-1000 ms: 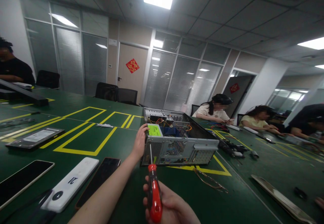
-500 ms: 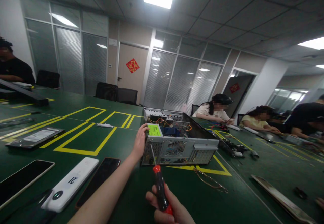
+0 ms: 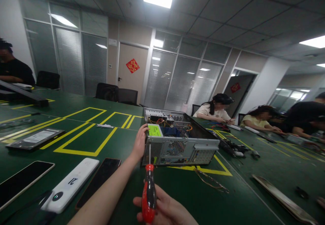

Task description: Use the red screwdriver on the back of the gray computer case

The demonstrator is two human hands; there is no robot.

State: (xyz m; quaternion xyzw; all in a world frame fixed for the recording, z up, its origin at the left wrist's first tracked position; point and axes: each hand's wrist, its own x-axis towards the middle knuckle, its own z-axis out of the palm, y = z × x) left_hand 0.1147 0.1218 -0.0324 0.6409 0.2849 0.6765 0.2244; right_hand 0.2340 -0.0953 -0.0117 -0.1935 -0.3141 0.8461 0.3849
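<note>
A computer case [image 3: 189, 152] lies on the table with its top uncovered and its back panel facing me. In its near left corner sits a power supply [image 3: 155, 130] with a bright green label. My left hand [image 3: 140, 143] grips that corner of the case, fingertips over the edge beside the label. A red and black screwdriver [image 3: 149, 191] is held in my right hand [image 3: 166, 206], its shaft pointing away from me. The tip is at the upper part of the perforated panel below the power supply's label; contact with a screw is too small to make out.
Left of my arm lie a dark phone [image 3: 101, 177], a white device marked 21 [image 3: 72, 184], another phone [image 3: 24, 181] and a hard drive [image 3: 37, 138]. A thin wire loop [image 3: 212, 181] and black cables [image 3: 235, 148] lie rightward. Several people sit around the table.
The screwdriver has swung more upright and moved left, with its tip slightly higher on the back panel. My right hand has turned around the handle. The left hand and the case stay put.
</note>
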